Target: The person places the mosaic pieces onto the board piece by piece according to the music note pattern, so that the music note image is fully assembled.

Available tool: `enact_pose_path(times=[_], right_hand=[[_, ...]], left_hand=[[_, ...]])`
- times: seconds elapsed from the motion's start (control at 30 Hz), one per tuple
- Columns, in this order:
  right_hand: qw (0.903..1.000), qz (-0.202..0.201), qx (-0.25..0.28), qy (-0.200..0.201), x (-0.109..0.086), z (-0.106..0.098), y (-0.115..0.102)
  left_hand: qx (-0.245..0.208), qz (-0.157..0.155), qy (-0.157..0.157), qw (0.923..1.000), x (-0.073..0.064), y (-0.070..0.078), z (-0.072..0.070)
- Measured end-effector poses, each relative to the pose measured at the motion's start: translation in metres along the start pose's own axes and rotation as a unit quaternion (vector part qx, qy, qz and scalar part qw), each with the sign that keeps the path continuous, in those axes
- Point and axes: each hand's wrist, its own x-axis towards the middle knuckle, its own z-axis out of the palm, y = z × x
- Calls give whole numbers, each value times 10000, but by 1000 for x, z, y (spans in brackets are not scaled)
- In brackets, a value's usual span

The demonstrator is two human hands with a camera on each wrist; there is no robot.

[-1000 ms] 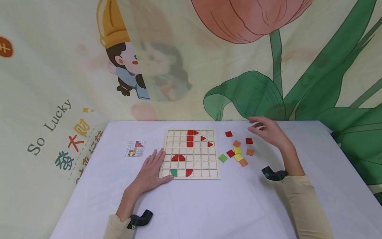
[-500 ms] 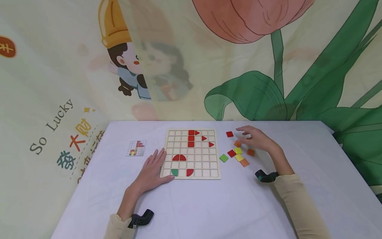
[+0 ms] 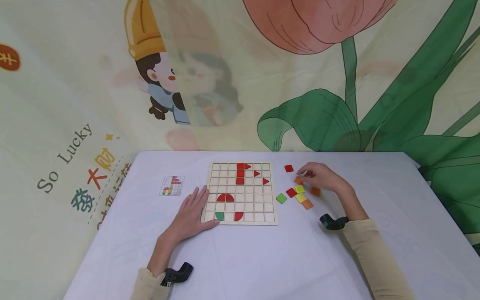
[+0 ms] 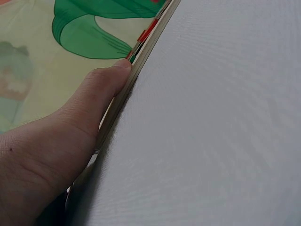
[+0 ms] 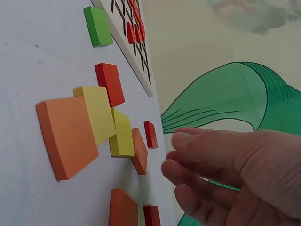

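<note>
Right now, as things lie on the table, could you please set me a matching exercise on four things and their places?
Things
1. Left hand
2. Right hand
3. Printed card
4. Light green square

Places in the head view
A. Held above the loose tiles
B. On the cloth, left of and apart from the board
C. On the cloth, near the board's right edge
D. Touching the board

Pairs: 1-D, 2-A, 3-B, 4-C

Board (image 3: 258, 206) on desk (image 3: 240, 262); card (image 3: 171, 186) to left, loose tiles (image 3: 299, 189) to right. Pieces (image 3: 240, 173) in some board cells. Left hand (image 3: 189, 213) on board's left edge, right hand (image 3: 321, 176) above far tiles. Backdrop (image 3: 225, 139) behind desk.
</note>
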Motion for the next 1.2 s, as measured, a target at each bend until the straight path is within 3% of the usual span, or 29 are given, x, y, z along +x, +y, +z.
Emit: enact_pose_path(times=[0.17,0.43,0.83,1.2], right_hand=[[9998,102,-26,-191,0,1,0],[9995,34,-290,-116,2,4,-1],[9966,582,-584,-50,6,8,-2],[9967,545,-601,-18,5,10,-1]], left_hand=[[4,-14,10,10000,-1,0,0],[1,-16,-3,10000,0,1,-1],[12,6,19,10000,3,1,-2],[22,9,12,10000,1,-1,1]])
